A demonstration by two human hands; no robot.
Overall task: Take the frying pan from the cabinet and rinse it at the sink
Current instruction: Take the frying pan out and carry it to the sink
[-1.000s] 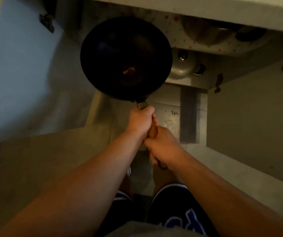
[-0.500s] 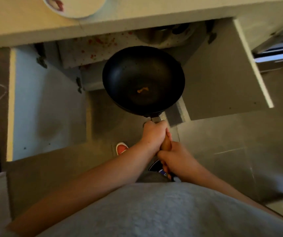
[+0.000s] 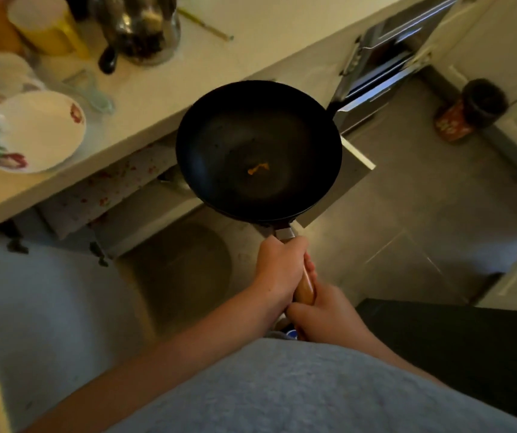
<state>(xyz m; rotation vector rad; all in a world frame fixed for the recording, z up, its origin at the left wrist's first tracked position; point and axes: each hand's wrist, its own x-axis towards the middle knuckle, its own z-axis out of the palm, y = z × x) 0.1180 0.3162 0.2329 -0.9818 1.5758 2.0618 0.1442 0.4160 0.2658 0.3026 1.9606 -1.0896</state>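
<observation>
The black frying pan is held level in the air in front of the open cabinet, its far rim at the height of the counter edge. A small orange scrap lies on its bottom. Both hands grip its wooden handle. My left hand holds the handle close to the pan. My right hand holds the end nearer my body. No sink is in view.
The pale countertop carries a flowered white bowl, a white cup, a yellow cup, a plastic spoon and a glass jar. An open cabinet door stands at left. An oven and a can on the floor are at right.
The pan has come out of the cabinet and risen to counter height. My view has lifted from a crouch, so the countertop and its dishes now show. Both hands keep their grip.
</observation>
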